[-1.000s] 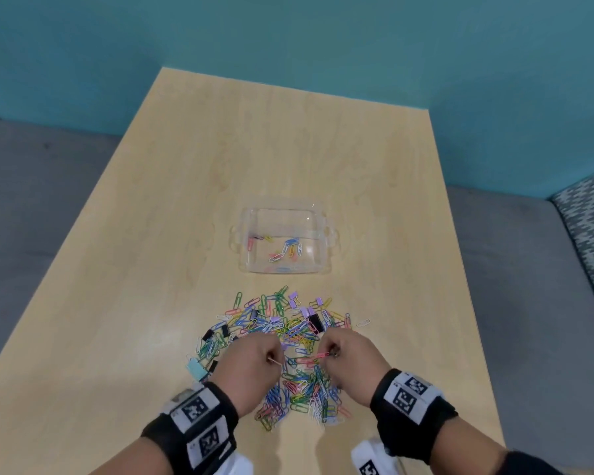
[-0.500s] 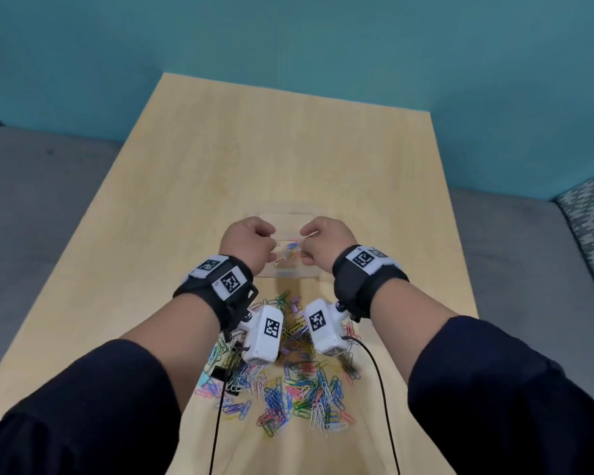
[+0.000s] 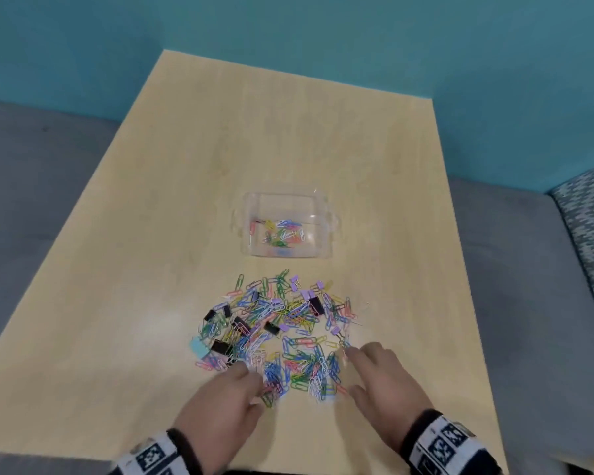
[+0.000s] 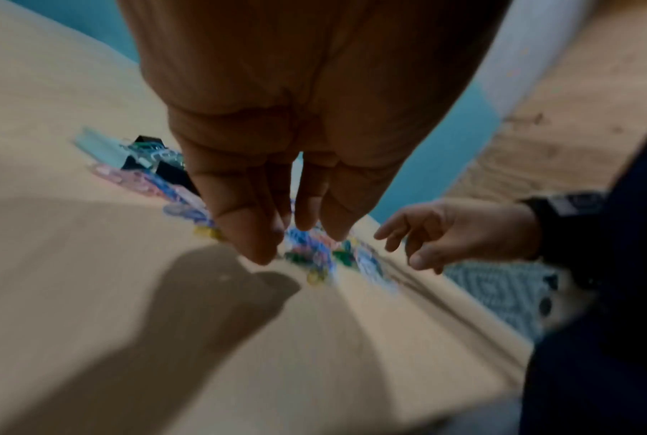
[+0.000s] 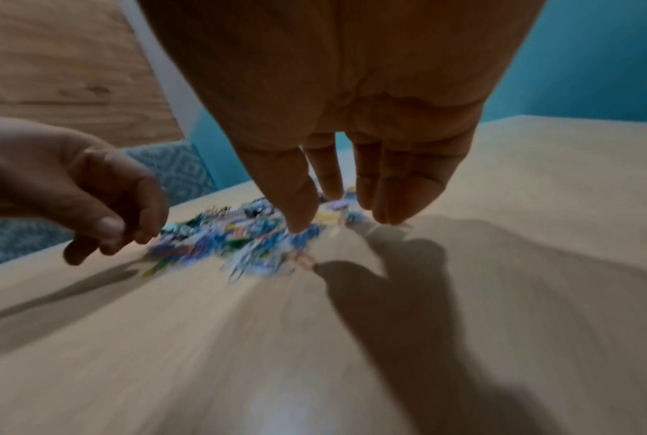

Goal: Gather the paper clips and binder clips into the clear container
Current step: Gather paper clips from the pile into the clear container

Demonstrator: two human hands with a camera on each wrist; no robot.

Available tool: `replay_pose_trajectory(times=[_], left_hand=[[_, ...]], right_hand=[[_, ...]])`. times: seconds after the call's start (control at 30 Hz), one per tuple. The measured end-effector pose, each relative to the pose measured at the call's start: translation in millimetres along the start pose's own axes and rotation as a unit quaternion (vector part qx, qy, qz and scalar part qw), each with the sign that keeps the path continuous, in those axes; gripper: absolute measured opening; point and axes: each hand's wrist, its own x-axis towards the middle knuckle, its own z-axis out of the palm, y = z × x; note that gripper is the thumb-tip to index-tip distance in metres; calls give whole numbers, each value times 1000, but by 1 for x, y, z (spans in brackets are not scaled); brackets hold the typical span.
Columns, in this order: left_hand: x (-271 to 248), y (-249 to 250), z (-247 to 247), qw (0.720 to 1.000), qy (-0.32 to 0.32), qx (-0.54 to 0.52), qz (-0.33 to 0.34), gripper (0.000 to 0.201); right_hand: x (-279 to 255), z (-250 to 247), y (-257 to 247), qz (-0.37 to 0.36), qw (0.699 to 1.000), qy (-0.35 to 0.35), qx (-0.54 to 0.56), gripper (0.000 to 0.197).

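Paper clips (image 3: 282, 323) lay heaped just beyond both sets of fingertips — left hand (image 3: 220, 406) and right hand (image 3: 384, 382) hovered palm-down, fingers loosely extended, holding nothing.

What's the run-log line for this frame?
left hand: open, at near edge of clip pile | right hand: open, at pile's near right | clear container: few clips inside | most clips on table
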Motion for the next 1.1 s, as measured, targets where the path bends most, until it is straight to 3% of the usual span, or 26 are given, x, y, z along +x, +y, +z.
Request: replay_pose_trajectory(times=[0.1, 0.2, 0.37, 0.47, 0.6, 0.7, 1.1], left_hand=[[-3, -1, 24, 998, -12, 54, -18, 36], [6, 5, 33, 995, 43, 93, 10, 60], [32, 22, 34, 991, 95, 94, 25, 72], [47, 24, 33, 989, 107, 95, 22, 68], [58, 23, 33, 989, 111, 96, 23, 40], [62, 20, 31, 989, 107, 101, 26, 32], [63, 15, 22, 992, 88, 90, 25, 27]], right_hand=[[-10, 23, -4, 25, 999, -6, 24, 59], [-2, 31, -15, 22, 998, 41, 40, 68], [28, 24, -40, -10, 996, 80, 39, 73], [43, 23, -53, -30, 997, 75, 11, 63], [53, 24, -59, -50, 995, 80, -15, 43], [54, 22, -58, -64, 995, 66, -31, 37], [46, 6, -54, -87, 994, 51, -32, 42]])
